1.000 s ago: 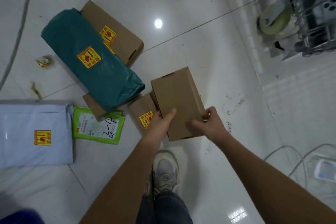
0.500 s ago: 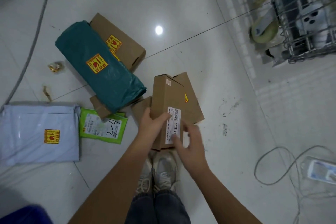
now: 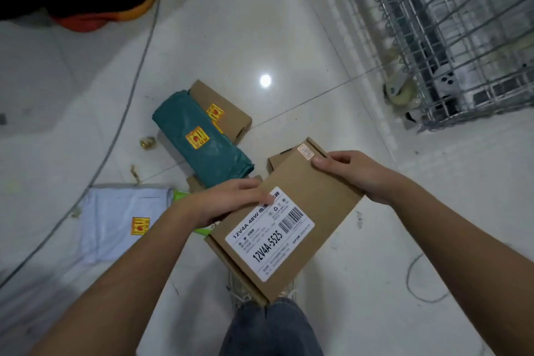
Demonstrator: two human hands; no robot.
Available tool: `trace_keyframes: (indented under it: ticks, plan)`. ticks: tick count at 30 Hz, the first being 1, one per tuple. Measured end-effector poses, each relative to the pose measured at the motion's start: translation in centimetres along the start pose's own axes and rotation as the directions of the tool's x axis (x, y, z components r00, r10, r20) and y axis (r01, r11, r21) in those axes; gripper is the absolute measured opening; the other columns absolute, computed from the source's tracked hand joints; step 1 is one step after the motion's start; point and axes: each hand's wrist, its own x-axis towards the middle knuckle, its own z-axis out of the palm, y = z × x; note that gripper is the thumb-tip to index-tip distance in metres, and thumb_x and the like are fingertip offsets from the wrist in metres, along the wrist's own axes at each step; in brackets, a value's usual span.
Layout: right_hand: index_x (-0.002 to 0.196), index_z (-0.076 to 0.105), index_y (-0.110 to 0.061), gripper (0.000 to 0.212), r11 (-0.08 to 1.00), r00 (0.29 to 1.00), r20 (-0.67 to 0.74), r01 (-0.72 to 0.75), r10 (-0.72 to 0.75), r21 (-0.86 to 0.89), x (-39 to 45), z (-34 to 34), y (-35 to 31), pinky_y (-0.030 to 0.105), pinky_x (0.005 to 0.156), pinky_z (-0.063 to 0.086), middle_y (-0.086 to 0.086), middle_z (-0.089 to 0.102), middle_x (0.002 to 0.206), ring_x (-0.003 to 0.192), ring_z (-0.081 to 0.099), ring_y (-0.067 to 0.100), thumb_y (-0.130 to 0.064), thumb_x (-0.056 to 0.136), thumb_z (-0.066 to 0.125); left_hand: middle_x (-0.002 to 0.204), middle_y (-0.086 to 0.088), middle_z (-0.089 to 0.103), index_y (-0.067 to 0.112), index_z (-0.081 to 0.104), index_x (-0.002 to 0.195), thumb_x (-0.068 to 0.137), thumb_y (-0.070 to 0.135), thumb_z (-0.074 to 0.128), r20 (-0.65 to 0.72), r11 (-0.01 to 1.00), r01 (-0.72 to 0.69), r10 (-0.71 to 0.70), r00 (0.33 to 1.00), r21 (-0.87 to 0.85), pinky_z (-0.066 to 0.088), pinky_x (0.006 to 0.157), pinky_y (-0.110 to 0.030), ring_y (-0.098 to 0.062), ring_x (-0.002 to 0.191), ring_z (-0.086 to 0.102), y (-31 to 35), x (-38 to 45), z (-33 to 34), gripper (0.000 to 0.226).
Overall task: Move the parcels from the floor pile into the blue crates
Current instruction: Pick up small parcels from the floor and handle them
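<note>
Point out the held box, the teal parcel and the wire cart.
held box (image 3: 300, 196): head view, bare cardboard top face.
teal parcel (image 3: 185, 118): head view, upper wrap.
wire cart (image 3: 462, 23): head view, mesh side.

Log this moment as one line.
hands: left + right grip box | box: lifted, label up | crates: unseen

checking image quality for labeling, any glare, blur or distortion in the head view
Head view: a ceiling-light glare spot on the glossy floor; wide-angle bending at the edges, seen in the wire cage; the dark shoe is soft; the white label on the held cardboard box reads sharply.
</note>
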Motion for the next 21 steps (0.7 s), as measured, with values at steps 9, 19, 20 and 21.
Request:
trace_keyframes:
  ticks: [9,19,20,21]
  plan:
    - [0.073,0.073,-0.038,0.034,0.949,0.906,-0.382,0.264,-0.183,0.171,-13.2,-0.7,-8.8,0.013,0.048,0.049,-0.017,0.073,0.073,0.06,0.067,-0.002,-0.067,0.06,0.061,0.117,0.009,0.068,0.038,0.046,0.132,0.076,0.054,0.06,-0.576,0.853,-0.449,0.232,0.784,-0.267,0.055,0.079,-0.028,-0.01,0.099,0.068,3.6,-14.9,4.0,0.06]
    - [0.104,0.065,-0.028,0.023,0.9,0.84,-0.446,0.41,-0.308,0.15,-25.8,5.5,-13.8,0.018,0.066,0.043,-0.017,0.066,0.095,0.086,0.059,-0.002,-0.041,0.093,0.049,0.108,0.018,0.066,0.05,0.047,0.123,0.092,0.038,0.05,-0.813,0.595,-0.686,0.09,0.575,-0.419,0.053,0.058,-0.012,0.002,0.086,0.068,3.6,-27.4,12.3,0.033]
    - [0.105,0.062,-0.034,0.018,0.894,0.842,-0.426,0.424,-0.329,0.147,-26.9,6.2,-14.5,0.016,0.067,0.042,-0.022,0.062,0.097,0.088,0.055,-0.007,-0.039,0.093,0.05,0.107,0.016,0.067,0.048,0.045,0.126,0.091,0.04,0.051,-0.823,0.583,-0.69,0.063,0.565,-0.429,0.053,0.057,-0.013,-0.001,0.088,0.068,3.5,-29.0,12.5,0.037]
    - [0.107,0.058,-0.039,0.016,0.888,0.849,-0.394,0.437,-0.353,0.145,-28.0,7.0,-15.2,0.015,0.069,0.041,-0.025,0.059,0.1,0.091,0.053,-0.01,-0.039,0.094,0.049,0.107,0.012,0.069,0.045,0.044,0.131,0.09,0.041,0.053,-0.832,0.567,-0.696,0.034,0.554,-0.44,0.054,0.057,-0.015,-0.005,0.089,0.068,3.2,-30.8,12.6,0.042]
